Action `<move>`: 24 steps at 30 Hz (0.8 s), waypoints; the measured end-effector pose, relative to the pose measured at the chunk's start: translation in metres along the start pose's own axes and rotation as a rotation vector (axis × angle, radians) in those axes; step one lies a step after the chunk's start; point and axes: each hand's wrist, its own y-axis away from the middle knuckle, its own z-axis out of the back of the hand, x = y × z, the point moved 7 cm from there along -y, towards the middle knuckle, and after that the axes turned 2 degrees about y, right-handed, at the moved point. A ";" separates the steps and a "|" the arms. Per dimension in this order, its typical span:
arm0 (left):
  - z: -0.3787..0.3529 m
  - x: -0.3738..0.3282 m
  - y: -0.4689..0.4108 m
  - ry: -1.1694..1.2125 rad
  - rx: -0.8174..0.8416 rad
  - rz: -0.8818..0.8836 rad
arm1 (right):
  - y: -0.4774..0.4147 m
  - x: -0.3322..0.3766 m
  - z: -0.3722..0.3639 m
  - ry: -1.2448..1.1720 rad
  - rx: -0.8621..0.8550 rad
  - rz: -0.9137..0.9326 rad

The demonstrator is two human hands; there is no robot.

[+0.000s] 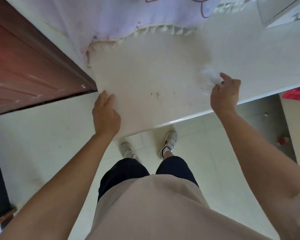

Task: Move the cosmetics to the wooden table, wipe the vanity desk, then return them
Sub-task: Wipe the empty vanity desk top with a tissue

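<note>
A: Which step is this?

B: The wipe, as I judge it. The right hand (pixel 225 94) pinches a crumpled white tissue (pixel 210 77) at its fingertips and presses it on the white vanity desk (pixel 145 70). The tissue is blurred, so its exact shape is unclear.

A: And the other hand?

B: The left hand (pixel 105 113) lies flat and spread on the near left corner of the desk, holding nothing (it looks like a brace).

A: Where are the cosmetics?

B: None shows on the desk or anywhere else in view, so I take it they are already moved. The wooden table is not clearly in sight either.

A: What does the next stroke call for?

B: Dark specks (pixel 156 94) sit on the desk between the two hands, to the left of the tissue and a little nearer the person. The tissue should sweep across them. Beyond both hands a lilac fringed cloth (pixel 111 19) drapes over the far part of the desk, and it may need lifting to wipe beneath.

A: Counts?

B: Two hands, one tissue, one cloth, zero cosmetics.
</note>
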 end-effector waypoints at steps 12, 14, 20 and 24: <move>0.000 0.028 0.044 0.528 -0.264 0.454 | 0.153 0.149 -0.100 0.055 0.332 0.380; 0.002 0.035 0.038 0.569 -0.260 0.534 | 0.153 0.175 -0.093 -0.139 0.341 0.440; 0.000 0.041 0.034 0.535 -0.205 0.580 | 0.039 0.115 -0.026 -0.298 0.019 0.295; 0.001 0.045 0.036 0.551 -0.208 0.590 | -0.017 0.010 -0.023 0.029 0.023 -0.179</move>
